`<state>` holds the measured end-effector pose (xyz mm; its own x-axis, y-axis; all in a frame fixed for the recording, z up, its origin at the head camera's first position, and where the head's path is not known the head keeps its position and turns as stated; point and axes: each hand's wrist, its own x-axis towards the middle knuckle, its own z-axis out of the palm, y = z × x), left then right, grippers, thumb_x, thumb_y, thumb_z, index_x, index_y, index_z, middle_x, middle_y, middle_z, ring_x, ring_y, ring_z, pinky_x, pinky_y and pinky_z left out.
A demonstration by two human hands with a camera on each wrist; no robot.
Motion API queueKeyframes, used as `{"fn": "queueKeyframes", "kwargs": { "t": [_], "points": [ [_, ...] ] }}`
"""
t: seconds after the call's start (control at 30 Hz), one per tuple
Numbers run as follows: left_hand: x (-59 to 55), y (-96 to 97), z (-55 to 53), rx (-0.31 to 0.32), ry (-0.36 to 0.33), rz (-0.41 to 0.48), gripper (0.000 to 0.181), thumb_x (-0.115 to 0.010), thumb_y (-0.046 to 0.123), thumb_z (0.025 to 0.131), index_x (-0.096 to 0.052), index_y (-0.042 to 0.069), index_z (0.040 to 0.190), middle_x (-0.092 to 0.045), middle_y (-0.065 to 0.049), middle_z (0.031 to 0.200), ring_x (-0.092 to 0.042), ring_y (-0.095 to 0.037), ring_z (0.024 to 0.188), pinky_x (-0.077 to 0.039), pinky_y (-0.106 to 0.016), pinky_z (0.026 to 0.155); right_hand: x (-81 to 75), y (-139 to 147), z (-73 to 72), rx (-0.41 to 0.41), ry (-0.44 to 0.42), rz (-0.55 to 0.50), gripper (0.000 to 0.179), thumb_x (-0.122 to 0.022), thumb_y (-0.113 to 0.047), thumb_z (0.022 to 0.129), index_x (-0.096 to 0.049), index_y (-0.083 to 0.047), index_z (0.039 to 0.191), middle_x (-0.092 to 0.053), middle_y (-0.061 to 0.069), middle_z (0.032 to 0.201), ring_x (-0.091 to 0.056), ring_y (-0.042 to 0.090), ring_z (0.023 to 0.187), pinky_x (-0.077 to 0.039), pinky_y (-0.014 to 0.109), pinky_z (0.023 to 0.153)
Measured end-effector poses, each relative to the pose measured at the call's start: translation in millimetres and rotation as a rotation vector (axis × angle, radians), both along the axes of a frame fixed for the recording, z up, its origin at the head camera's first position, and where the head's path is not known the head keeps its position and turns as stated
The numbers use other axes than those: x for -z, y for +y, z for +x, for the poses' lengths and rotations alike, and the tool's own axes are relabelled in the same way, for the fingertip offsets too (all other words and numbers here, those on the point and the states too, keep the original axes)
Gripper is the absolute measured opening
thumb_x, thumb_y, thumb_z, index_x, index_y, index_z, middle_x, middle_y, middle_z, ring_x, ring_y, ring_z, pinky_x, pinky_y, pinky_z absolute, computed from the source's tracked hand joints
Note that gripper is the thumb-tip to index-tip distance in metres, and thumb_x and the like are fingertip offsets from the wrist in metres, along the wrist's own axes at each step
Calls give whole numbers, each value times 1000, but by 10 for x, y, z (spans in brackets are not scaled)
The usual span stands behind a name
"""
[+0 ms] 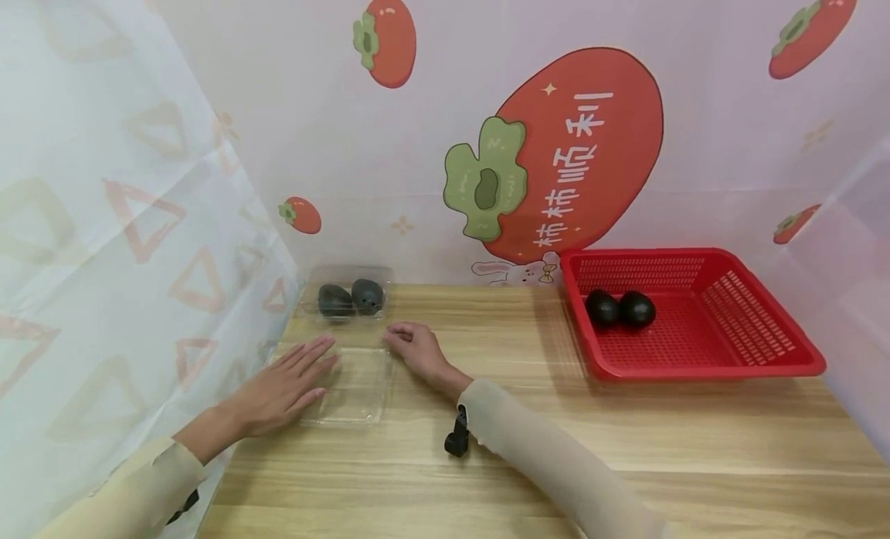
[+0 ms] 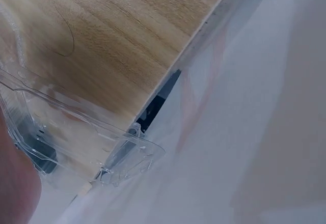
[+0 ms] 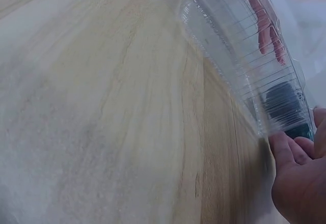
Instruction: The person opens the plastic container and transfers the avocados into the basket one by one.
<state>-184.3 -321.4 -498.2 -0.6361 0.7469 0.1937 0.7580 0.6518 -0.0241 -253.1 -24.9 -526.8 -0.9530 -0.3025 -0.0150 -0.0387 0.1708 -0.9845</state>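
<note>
A clear plastic clamshell box [image 1: 378,415] lies unfolded on the left of the table. Two dark avocados [image 1: 335,301] sit side by side in its far half; its near half is bare. My left hand [image 1: 278,392] lies along the left side of the near half, fingers straight and spread. At the right edge, by the fold between the halves, my right hand [image 1: 420,357] pinches the plastic with curled fingers. The right wrist view shows those fingers [image 3: 282,150] at the rim, close to a dark avocado [image 3: 282,102] behind the ribbed wall.
A red plastic basket [image 1: 709,371] stands at the right, with two black avocados [image 1: 619,309] at its left end. Behind the table [image 1: 501,462] rises a wall covering [image 1: 431,137] printed with persimmons. White sheeting [image 1: 139,253] borders the left edge.
</note>
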Motion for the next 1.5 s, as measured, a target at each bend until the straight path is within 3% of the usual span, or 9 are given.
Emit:
{"fn": "queueKeyframes", "kwargs": {
  "t": [0.17,0.43,0.6,0.77,0.93,1.07,1.2,1.5],
  "points": [
    [-4,-19,14,-7,1,9,53,-56,29,110,-51,0,154,-40,-24,165,-35,-38,155,-13,-40,131,5,-19,6,-2,-24,22,36,-65,-29,108,-73,-2,130,-76,11,126,-71,22,119,-57,35,100],
    [15,-19,2,-7,22,-1,54,-54,31,110,-51,0,154,-39,-22,166,-36,-39,154,-17,-43,130,-7,-11,9,6,-52,15,37,-65,-31,108,-74,-3,130,-78,8,120,-73,16,111,-59,31,94],
    [26,-26,29,-18,26,-3,55,-55,31,110,-50,-1,155,-40,-25,165,-35,-40,154,-16,-43,130,6,-23,-2,4,-99,-34,39,-65,-33,108,-73,-3,131,-78,8,119,-73,17,111,-59,31,95],
    [22,-18,39,-23,24,11,61,-54,31,110,-42,-4,158,-39,-26,165,-34,-40,155,-11,-40,131,-40,-15,-23,-2,-134,-79,44,-64,-34,108,-70,0,134,-76,12,125,-72,22,117,-58,33,100],
    [-46,15,-12,-46,5,51,67,-58,26,109,-32,-4,163,-35,-25,168,-32,-38,156,-6,-36,132,-109,11,-75,13,-119,-37,53,-63,-40,108,-64,2,141,-73,15,130,-71,25,119,-58,36,101],
    [-171,56,-99,-145,-63,102,70,-61,23,108,-29,-3,164,-31,-26,169,-31,-40,155,-15,-48,130,-170,37,-118,19,-90,36,61,-62,-43,108,-57,2,148,-72,15,132,-73,25,114,-57,39,101],
    [-319,81,-249,-295,-194,199,72,-59,28,109,-26,-7,164,-26,-31,169,-28,-49,154,-25,-64,122,-258,59,-175,29,-62,110,65,-62,-44,107,-53,2,152,-70,15,135,-71,26,116,-57,41,102],
    [-624,30,-673,-580,-490,521,79,-50,29,112,-11,-19,160,-10,-45,165,-12,-61,153,-17,-71,122,-428,72,-333,6,-70,201,70,-61,-45,107,-46,3,157,-58,21,151,-60,35,136,-51,47,110]
  ]
}}
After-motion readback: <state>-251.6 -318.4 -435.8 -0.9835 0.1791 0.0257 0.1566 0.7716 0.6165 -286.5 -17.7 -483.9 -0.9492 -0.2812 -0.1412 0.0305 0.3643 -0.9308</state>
